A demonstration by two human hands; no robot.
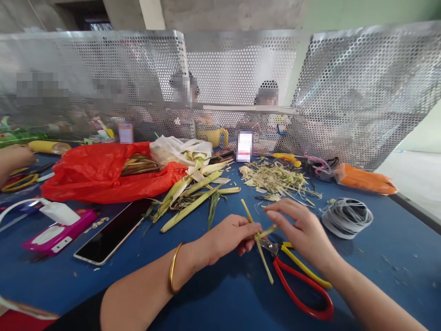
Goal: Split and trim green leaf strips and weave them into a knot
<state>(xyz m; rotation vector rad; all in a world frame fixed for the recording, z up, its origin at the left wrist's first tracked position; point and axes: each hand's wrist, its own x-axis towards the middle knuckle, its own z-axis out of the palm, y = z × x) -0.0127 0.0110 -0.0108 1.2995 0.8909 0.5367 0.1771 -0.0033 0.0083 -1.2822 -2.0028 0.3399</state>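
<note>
My left hand (237, 232), with a gold bangle on its wrist, pinches thin yellow-green plant strips (264, 259) that cross each other at the fingertips. Just to the right is my right hand (301, 230), its fingers stretched out and apart. One short end of the strips points toward its thumb; whether they touch is hard to see. Below both hands lie scissors (303, 289) with one red and one yellow handle, their blades partly behind the strips. A heap of shredded plant fibre (279, 179) sits beyond the right hand. Longer green husk leaves (193, 202) lie beyond the left forearm.
On the blue table are a red plastic bag (89, 174), a dark-screened phone (112, 232), a magenta power strip (58, 230), a grey cord roll (347, 218) and an orange packet (367, 179). A perforated metal screen (241, 69) stands behind. Another person's hand (15, 161) is at far left.
</note>
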